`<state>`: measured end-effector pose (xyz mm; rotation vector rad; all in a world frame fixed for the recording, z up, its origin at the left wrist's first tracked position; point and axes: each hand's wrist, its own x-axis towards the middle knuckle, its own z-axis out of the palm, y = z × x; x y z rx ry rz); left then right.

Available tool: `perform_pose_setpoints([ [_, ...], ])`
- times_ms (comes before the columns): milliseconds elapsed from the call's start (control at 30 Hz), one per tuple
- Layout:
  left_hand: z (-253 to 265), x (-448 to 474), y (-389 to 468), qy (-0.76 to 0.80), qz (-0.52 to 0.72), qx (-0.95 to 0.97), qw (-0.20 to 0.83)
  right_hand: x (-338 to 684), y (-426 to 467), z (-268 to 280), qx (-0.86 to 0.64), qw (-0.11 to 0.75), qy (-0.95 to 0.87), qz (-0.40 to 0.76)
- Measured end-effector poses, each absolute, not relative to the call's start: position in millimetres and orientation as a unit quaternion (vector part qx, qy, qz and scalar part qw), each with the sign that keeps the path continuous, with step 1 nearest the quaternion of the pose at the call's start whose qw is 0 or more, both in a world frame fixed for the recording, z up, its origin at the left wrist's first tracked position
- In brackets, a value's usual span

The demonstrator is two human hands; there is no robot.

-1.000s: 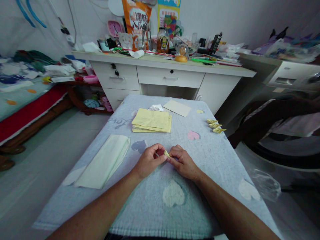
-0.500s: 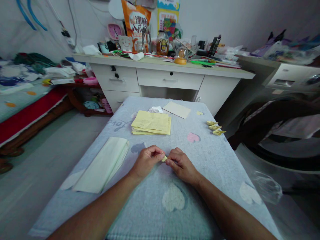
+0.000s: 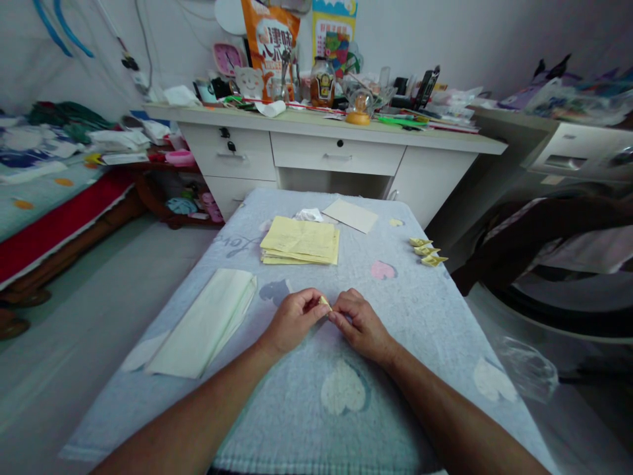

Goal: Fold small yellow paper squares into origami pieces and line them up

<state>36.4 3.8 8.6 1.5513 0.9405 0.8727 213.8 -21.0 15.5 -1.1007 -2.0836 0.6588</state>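
Note:
Between my two hands is a small folded piece of yellow paper (image 3: 324, 302), mostly covered by the fingers. My left hand (image 3: 299, 318) pinches it with thumb and forefinger. From the other side, my right hand (image 3: 360, 324) is closed on its right end, thumb against the curled fingers. Beyond the hands lies a stack of yellow paper sheets (image 3: 301, 237). Toward the right edge of the table, three small folded yellow paper pieces (image 3: 424, 251) with pointed ends sit in a short row.
A blue patterned cloth covers the table (image 3: 405, 396). On its left lies a folded pale green cloth or paper (image 3: 208, 323). A crumpled white tissue (image 3: 308, 215) and a pale card (image 3: 351, 216) lie at the back. Behind stands a cluttered white desk (image 3: 341, 152), with a washing machine (image 3: 568, 155) at right.
The small yellow paper has tilted slightly between my fingertips, and less of it shows. Both hands stay in nearly the same place and keep their grip.

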Motion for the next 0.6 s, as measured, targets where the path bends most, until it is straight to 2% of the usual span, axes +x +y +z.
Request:
perform_pose_setpoints([
  [133,8.3,36.4,6.0,0.392,0.374,0.653,0.529,213.2,-21.6,14.8,-0.422,0.342,-0.796,0.267],
  [600,10.0,33.2,9.6,0.366,0.386,0.594,0.603,215.1,-19.8,17.9,-0.423,0.357,-0.790,0.263],
])
